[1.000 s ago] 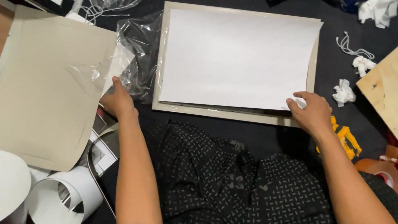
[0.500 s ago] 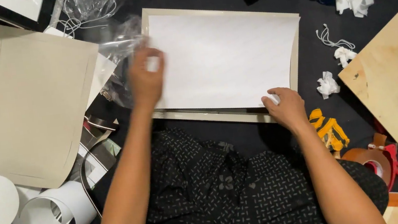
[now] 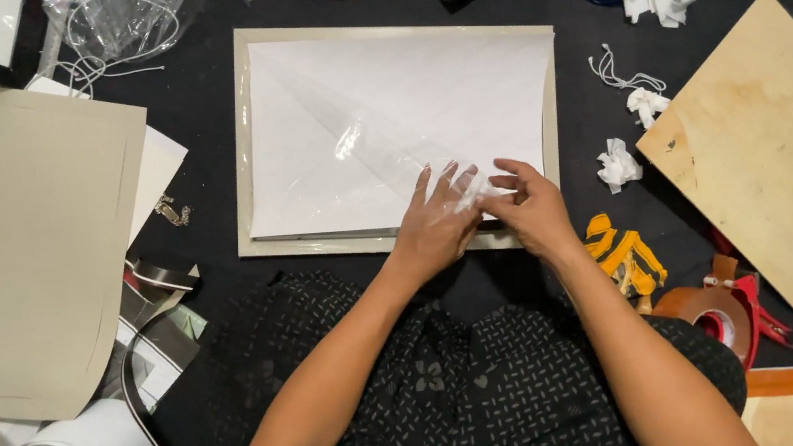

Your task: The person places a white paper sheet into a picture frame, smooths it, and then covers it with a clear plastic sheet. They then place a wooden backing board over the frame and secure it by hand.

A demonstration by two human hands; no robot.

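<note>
Hands (image 3: 481, 213) press crinkled clear film (image 3: 386, 138) onto flat white sheet (image 3: 310, 178).

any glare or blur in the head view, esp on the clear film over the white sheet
Head view: sharp throughout; clear plastic film shows soft glare streaks across the white paper sheet; left hand and right hand unblurred; lighting even, shadows faint on the black tabletop.

A white sheet (image 3: 347, 148) lies on a board (image 3: 254, 210), left of a plywood panel (image 3: 772, 157).
</note>
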